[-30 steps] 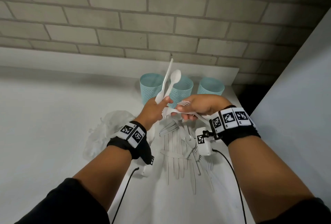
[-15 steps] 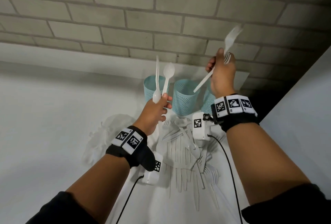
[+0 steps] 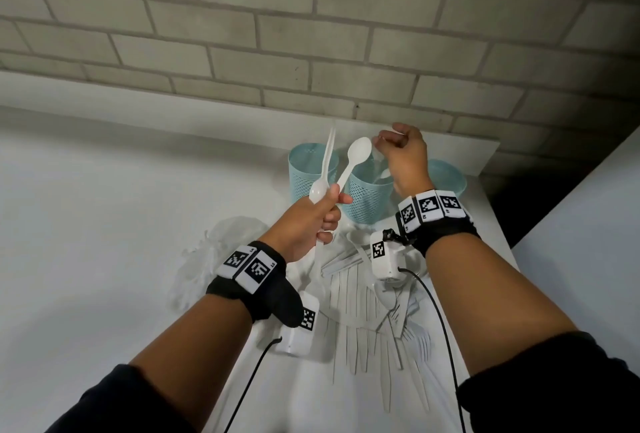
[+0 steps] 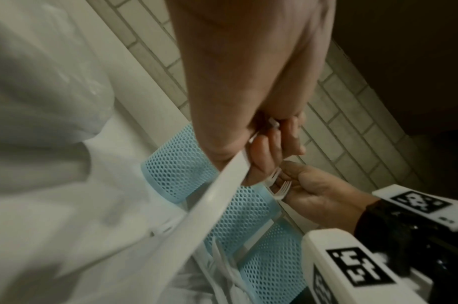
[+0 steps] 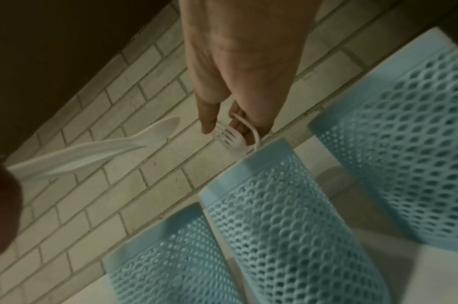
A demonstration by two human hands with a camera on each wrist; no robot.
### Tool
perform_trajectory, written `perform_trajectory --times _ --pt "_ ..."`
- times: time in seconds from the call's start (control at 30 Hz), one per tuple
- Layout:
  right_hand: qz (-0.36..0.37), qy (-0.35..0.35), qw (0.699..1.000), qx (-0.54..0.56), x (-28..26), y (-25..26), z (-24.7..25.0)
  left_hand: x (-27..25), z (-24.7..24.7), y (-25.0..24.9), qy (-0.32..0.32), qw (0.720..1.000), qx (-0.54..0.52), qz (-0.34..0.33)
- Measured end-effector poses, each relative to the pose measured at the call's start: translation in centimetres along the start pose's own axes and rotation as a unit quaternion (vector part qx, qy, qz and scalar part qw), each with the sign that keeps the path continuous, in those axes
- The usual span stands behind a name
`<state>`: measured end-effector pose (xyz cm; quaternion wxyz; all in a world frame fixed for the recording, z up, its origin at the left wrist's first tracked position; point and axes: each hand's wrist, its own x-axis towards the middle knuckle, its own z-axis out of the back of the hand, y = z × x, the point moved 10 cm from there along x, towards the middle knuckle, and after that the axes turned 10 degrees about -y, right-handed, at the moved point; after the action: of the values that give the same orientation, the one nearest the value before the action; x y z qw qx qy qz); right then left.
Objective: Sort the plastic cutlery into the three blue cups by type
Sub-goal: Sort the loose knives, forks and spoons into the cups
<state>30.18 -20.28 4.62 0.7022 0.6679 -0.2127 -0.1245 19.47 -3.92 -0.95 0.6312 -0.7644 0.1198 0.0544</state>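
Three blue mesh cups stand in a row by the brick wall: left cup (image 3: 306,172), middle cup (image 3: 367,202), right cup (image 3: 448,178). My left hand (image 3: 330,212) grips two white spoons (image 3: 358,153) upright in front of the left and middle cups, one bowl up and one bowl down. Above the middle cup (image 5: 271,205), my right hand (image 3: 389,141) pinches white forks (image 5: 229,135) by their heads, with the handles hanging down at the cup's rim. A heap of white plastic cutlery (image 3: 367,314) lies on the table under my wrists.
A crumpled clear plastic bag (image 3: 211,259) lies left of the heap. The table's right edge (image 3: 502,235) runs close beside the right cup, with a dark gap and a white panel (image 3: 588,224) beyond. Wrist-camera cables trail over the heap.
My right hand has come down from high by the wall with the forks to just over the middle cup. The left hand has stayed in place with its spoons.
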Motion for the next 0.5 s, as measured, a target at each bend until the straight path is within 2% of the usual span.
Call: perform_trajectory --times 0.1,0.23,0.33,0.4,0.5 --pt "0.013 -0.006 1.000 -0.004 -0.3 1.0 0.9 -0.5 -0.5 0.0 0.009 1.000 -0.012 0.020" --pt "0.105 -0.072 0.992 -0.010 -1.9 4.5 3.0 -1.2 -1.1 -0.4 0.023 0.998 -0.044 0.039" --pt "0.136 -0.066 0.988 0.008 -4.1 6.6 3.4 -1.7 -1.3 -0.8 0.028 0.997 -0.069 0.038" --pt "0.113 -0.033 0.993 0.002 -5.0 6.7 2.8 -2.0 -1.5 -1.0 0.029 0.997 -0.071 0.033" --pt "0.012 0.036 0.999 -0.034 -6.0 5.2 1.3 -2.5 -1.8 -1.3 0.027 0.997 -0.067 0.028"
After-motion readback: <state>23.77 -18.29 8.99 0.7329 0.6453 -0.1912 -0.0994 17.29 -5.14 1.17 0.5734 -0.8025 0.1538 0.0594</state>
